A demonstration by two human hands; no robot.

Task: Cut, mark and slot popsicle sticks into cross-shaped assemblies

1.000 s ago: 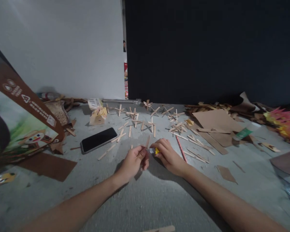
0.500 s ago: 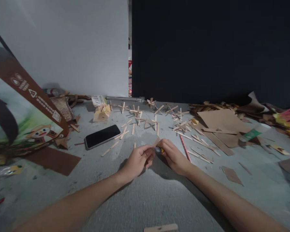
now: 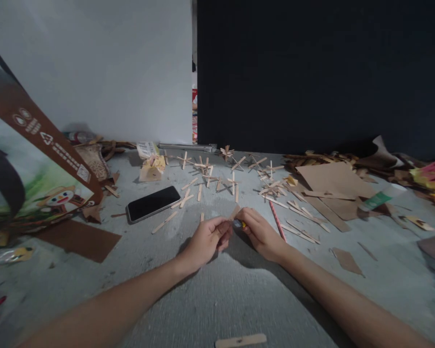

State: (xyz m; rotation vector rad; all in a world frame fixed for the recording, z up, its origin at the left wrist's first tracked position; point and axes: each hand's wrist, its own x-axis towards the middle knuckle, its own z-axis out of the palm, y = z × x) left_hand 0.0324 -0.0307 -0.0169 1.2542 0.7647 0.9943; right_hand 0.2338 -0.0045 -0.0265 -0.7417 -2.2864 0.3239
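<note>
My left hand [image 3: 206, 240] is closed in a pinch on a short wooden craft stick [image 3: 234, 212] that points up and to the right. My right hand [image 3: 261, 233] is closed around a small yellow and grey object [image 3: 239, 224], perhaps a glue tube or cutter, whose tip touches the stick. Both hands meet just above the grey floor [image 3: 217, 299]. Several loose wooden sticks and glued stick crosses [image 3: 232, 179] lie scattered beyond them.
A black phone [image 3: 152, 203] lies to the left of the hands. A red pencil [image 3: 277, 221] lies right of my right hand. Brown cardboard sheets [image 3: 329, 181] and scraps cover the right side. A printed carton [image 3: 29, 169] leans at left. One stick [image 3: 240, 340] lies near the bottom edge.
The hands have drawn closer together, and the yellow object's tip now meets the stick. The view shifted slightly between the first earlier frame and now.
</note>
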